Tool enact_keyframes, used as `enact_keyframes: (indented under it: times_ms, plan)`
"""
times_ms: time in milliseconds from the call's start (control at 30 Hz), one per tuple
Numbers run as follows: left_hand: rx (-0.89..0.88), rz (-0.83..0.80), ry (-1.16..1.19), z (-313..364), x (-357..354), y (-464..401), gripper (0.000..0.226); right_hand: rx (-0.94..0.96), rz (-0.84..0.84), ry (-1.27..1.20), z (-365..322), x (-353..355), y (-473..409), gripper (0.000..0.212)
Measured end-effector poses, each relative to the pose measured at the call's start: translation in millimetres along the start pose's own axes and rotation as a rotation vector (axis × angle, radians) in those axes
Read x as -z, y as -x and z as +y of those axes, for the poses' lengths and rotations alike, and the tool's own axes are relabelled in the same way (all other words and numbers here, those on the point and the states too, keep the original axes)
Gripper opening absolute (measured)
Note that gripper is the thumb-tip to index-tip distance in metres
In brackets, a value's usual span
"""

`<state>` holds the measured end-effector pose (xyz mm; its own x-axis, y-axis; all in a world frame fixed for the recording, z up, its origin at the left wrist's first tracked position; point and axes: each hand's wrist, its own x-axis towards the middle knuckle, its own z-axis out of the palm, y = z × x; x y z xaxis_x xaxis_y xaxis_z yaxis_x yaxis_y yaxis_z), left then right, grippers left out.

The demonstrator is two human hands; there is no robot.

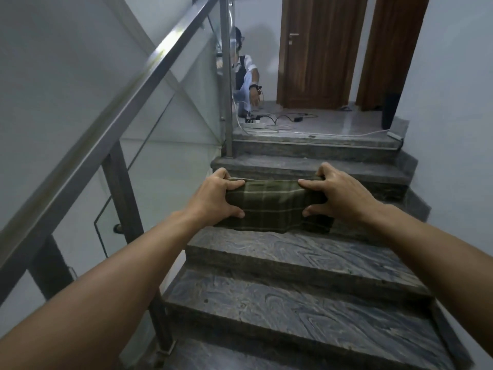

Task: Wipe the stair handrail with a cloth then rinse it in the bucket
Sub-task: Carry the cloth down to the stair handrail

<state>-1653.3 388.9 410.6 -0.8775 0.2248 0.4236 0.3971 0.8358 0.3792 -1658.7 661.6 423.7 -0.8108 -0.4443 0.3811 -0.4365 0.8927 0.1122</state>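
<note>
Fingers of the left hand [213, 194] and right hand [337, 194] are curling over and pinching opposite ends of a green plaid cloth [270, 206], thumbs underneath. Cloth is hanging stretched between them above the dark stone steps [293, 263]. Metal handrail [117, 113] is running up the left side, apart from both hands.

stone steps [293, 257] | wooden doors [317, 52] closed | seated person [246, 73] on landing | cables [282, 120]
</note>
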Motion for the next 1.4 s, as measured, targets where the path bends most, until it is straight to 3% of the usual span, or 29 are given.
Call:
enact_keyframes:
  times_ms: [267,700,1100,1400]
  plan:
    - [0.048,0.039,-0.052,-15,51,-88,0.076,0.095,0.029,-0.027,30,29,-110,0.072]
    - [0.06,0.071,-0.081,-83,113,-265,0.079,0.075,0.05,-0.053,72,48,-311,0.073]
    - [0.047,0.067,-0.128,-80,136,-434,0.078,0.106,0.053,-0.036,166,83,-448,0.068]
    - [0.183,0.14,-0.169,-63,176,-547,0.08,0.193,0.068,-0.048,236,125,-576,0.066]
